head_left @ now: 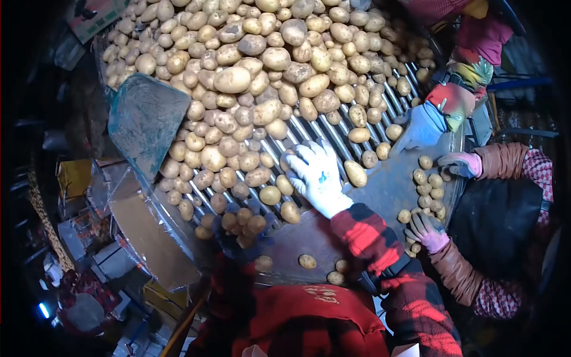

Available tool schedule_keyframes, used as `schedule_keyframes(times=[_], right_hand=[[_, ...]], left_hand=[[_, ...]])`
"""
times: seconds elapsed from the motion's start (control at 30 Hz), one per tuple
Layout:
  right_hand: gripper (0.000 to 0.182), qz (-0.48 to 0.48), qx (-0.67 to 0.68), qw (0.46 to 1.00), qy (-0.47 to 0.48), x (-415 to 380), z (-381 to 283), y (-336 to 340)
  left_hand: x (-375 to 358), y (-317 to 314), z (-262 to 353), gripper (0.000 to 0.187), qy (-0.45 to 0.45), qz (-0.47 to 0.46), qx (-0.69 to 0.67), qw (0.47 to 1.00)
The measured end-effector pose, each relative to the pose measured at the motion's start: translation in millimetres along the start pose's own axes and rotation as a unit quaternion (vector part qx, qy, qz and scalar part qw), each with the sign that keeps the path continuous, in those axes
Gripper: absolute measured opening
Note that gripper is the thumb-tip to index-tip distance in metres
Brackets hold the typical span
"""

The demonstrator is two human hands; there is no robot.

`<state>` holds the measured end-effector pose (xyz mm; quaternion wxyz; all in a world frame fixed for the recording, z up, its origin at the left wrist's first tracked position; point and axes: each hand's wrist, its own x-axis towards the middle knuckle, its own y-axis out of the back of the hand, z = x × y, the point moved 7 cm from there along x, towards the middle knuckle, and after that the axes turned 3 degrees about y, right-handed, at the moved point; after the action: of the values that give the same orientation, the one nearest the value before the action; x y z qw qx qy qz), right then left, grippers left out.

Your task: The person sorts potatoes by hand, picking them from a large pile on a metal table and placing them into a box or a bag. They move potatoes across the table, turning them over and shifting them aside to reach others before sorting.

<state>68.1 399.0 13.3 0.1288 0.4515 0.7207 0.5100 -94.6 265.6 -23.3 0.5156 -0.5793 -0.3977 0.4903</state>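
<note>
My right hand, in a white glove, reaches over the metal bars of a sorting table. Its fingers curl round a potato that shows partly at their left side. In shadow at the lower left, my left hand wears a dark blue glove. It cups a cluster of small potatoes, and most of its fingers are hidden. Loose potatoes lie on the bars between the hands. A big heap of potatoes covers the far side.
A green metal scoop-shaped plate stands at the heap's left. A co-worker's blue-gloved hand rests at the right. Another person's two gloved hands are by small potatoes on the metal ledge. A cardboard box stands at the left.
</note>
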Motion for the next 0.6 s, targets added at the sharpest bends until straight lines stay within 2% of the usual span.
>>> schedule_keyframes(times=[0.03,0.1,0.17,0.2,0.23,0.27,0.3,0.33,0.37,0.43,0.47,0.5,0.53,0.6], right_hand=[[0.04,-0.003,0.022,0.999,0.03,10,-5,3],[0.034,0.067,0.08,0.991,0.082,35,-25,2],[0.028,-0.052,0.052,0.997,0.036,58,-28,-64],[0.027,-0.118,-0.132,0.984,0.026,70,-42,-78],[0.029,-0.086,-0.192,0.977,0.029,73,-52,-59],[0.035,-0.27,-0.162,0.949,-0.019,82,-52,-63],[0.033,-0.214,-0.117,0.967,-0.074,78,-43,-85],[0.037,-0.274,-0.182,0.944,-0.032,78,-42,-89],[0.046,-0.298,-0.184,0.936,-0.027,76,-41,-94],[0.051,-0.256,-0.186,0.949,-0.005,71,-41,-105],[0.049,-0.226,-0.196,0.954,0.01,69,-43,-105],[0.048,-0.201,-0.206,0.957,0.024,68,-45,-94],[0.048,-0.208,-0.201,0.957,0.019,66,-44,-91],[0.028,-0.212,-0.072,0.974,-0.03,72,-39,-84]], left_hand=[[1,-6,0,0.026,0.001,-0.002,-0.008,1.0],[7,-33,-8,0.027,0.028,-0.019,-0.031,0.999],[7,-68,-20,0.027,0.06,-0.047,-0.063,0.995],[-35,53,12,0.024,0.007,-0.093,-0.098,0.991],[-78,171,43,0.022,-0.043,-0.142,-0.137,0.979],[-39,79,28,0.016,-0.041,-0.047,-0.024,0.998],[-17,44,21,0.011,-0.032,-0.051,-0.018,0.998],[-2,27,17,0.01,-0.028,-0.081,-0.035,0.996],[5,15,13,0.014,-0.027,-0.115,-0.051,0.992],[1,12,18,0.019,-0.028,-0.146,-0.066,0.987],[-24,50,31,0.008,-0.065,0.002,0.025,0.998],[-41,67,36,0.006,-0.098,0.151,0.113,0.977],[-47,72,37,0.006,-0.092,0.181,0.176,0.963],[-35,51,29,0.007,-0.08,0.163,0.287,0.941]])
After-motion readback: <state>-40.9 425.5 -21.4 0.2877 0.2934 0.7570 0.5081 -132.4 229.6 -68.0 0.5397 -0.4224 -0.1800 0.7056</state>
